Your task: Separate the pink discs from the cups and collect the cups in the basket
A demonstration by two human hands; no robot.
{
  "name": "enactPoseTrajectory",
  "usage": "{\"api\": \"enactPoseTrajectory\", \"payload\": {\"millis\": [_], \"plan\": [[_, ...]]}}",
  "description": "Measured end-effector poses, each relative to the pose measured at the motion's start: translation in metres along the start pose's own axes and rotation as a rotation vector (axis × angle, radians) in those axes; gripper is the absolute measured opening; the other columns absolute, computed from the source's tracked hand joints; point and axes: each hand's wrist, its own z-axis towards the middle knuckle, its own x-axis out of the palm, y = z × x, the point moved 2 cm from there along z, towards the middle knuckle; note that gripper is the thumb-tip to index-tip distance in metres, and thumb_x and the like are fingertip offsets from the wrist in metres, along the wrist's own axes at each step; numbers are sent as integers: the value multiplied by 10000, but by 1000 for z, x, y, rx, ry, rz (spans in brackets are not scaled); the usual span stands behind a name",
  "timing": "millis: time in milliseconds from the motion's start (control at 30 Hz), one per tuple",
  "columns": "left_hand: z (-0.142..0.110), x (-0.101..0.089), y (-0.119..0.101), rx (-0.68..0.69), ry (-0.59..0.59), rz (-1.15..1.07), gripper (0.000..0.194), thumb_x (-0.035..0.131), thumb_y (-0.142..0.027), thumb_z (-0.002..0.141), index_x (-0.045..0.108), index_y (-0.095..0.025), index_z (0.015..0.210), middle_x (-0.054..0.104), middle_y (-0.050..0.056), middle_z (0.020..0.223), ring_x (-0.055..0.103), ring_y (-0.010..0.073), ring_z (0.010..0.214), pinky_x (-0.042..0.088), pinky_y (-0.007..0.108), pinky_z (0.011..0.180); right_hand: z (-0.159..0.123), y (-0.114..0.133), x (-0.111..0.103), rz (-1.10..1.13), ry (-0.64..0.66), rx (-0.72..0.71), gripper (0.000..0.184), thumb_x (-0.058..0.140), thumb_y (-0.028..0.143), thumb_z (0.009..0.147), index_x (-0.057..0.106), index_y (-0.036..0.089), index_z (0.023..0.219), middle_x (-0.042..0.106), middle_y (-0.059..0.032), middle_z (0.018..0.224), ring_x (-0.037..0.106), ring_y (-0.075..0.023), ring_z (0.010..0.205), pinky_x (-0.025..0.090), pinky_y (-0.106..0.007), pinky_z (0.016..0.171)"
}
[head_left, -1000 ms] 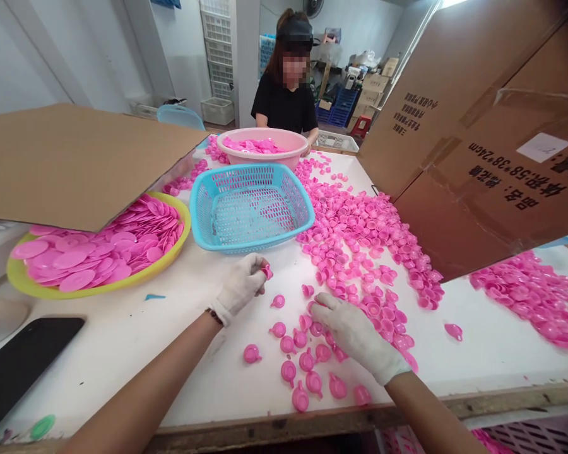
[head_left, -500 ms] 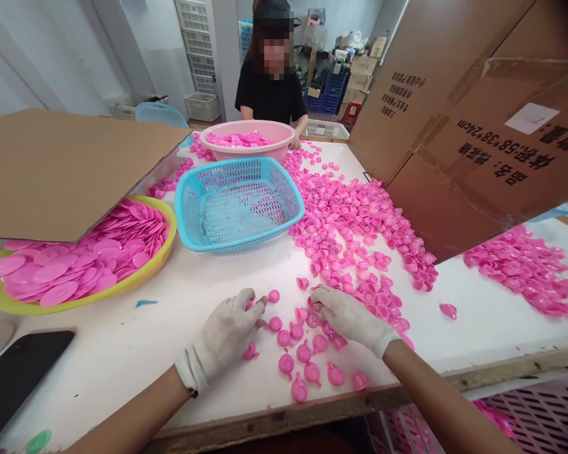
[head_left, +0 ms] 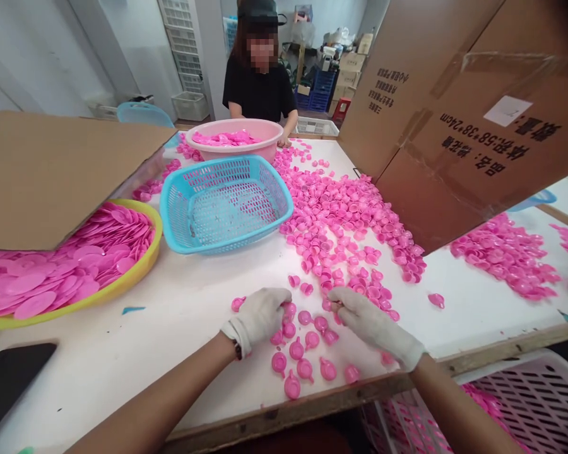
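My left hand (head_left: pixel 262 316), in a white glove, reaches in from the left, palm down. Its fingers are curled and closed on a small pink toy cup (head_left: pixel 289 309) at their tips. Across from it, my right hand (head_left: pixel 372 321), also gloved, has thumb and fingers pinched together on a pink cup (head_left: pixel 328 304) that they partly cover. Between and below the hands, several pink cups with small handles lie spread singly on the white table (head_left: pixel 208 378). One loose cup (head_left: pixel 238 304) sits left of my left hand.
A large heap of pink cups (head_left: pixel 341 208) lies beyond my right hand. A blue basket (head_left: pixel 227 246) stands behind my left hand. At left is a yellow basin (head_left: pixel 142 265) of pink discs under cardboard (head_left: pixel 76 176). A big carton (head_left: pixel 454 157) leans at right; a person (head_left: pixel 260 88) sits opposite.
My left hand has moved right, over the near cups, and its fingers have closed in. My right hand stays by the heap's near edge. The whole view has shifted slightly.
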Motion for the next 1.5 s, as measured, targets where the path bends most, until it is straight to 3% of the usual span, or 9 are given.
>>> {"api": "enactPoseTrajectory", "payload": {"millis": [200,500,633,767,933,1067,1167,1300,1500], "plan": [[-16,-6,5,-63,-6,44,226,403,-114,829,615,-184,867,613,63,944,597,191,822,435,299,711,-39,-14,-15,448,342,303,130,407,240,834,462,187,729,528,12,711,460,-88,542,353,-199,494],[40,-17,-9,44,-159,108,199,492,-156,792,603,-184,955,576,90,967,566,223,859,437,324,727,-40,-36,5,462,584,276,160,447,219,782,426,188,626,470,34,545,392,-81,433,291,-199,453],[56,-11,0,53,-150,33,197,470,-117,769,617,-167,892,611,81,879,577,210,829,447,323,760,-35,-28,-1,45,265,239,111,457,123,753,504,187,675,532,24,627,470,-102,553,334,-210,548],[46,-12,17,119,-220,-134,276,437,-101,788,614,-172,987,654,65,914,590,181,864,444,299,832,-39,-7,-2,-279,-60,172,103,462,182,832,545,202,775,588,8,705,527,-131,657,344,-233,609],[23,-15,40,7,-226,-163,213,453,-87,760,620,-176,858,664,39,850,596,166,801,452,285,781,-38,5,31,-486,4,46,188,554,167,759,584,207,940,623,-49,879,577,-195,780,390,-274,658],[13,-16,40,-36,-287,-135,225,450,-126,805,605,-170,962,654,70,978,605,180,847,458,297,789,-39,-2,38,-322,40,28,281,495,88,757,587,211,992,634,-40,918,580,-178,843,410,-270,737],[20,-15,21,99,-297,-73,227,456,-154,829,608,-175,995,629,84,1051,587,198,939,444,306,842,-40,-3,31,-44,118,58,217,472,107,779,595,226,912,626,10,852,573,-140,789,418,-231,703],[47,-7,-14,313,-167,88,213,516,-152,785,622,-197,964,625,82,1019,560,228,946,415,347,866,-39,-1,28,119,224,75,213,496,105,759,629,224,876,619,25,828,572,-131,770,430,-212,674],[67,-3,-15,238,-68,80,157,472,-244,838,616,-194,801,649,50,810,590,194,782,418,303,756,-40,-7,20,-187,-55,18,277,450,19,753,625,209,853,583,-13,862,555,-146,825,411,-239,748]]}}
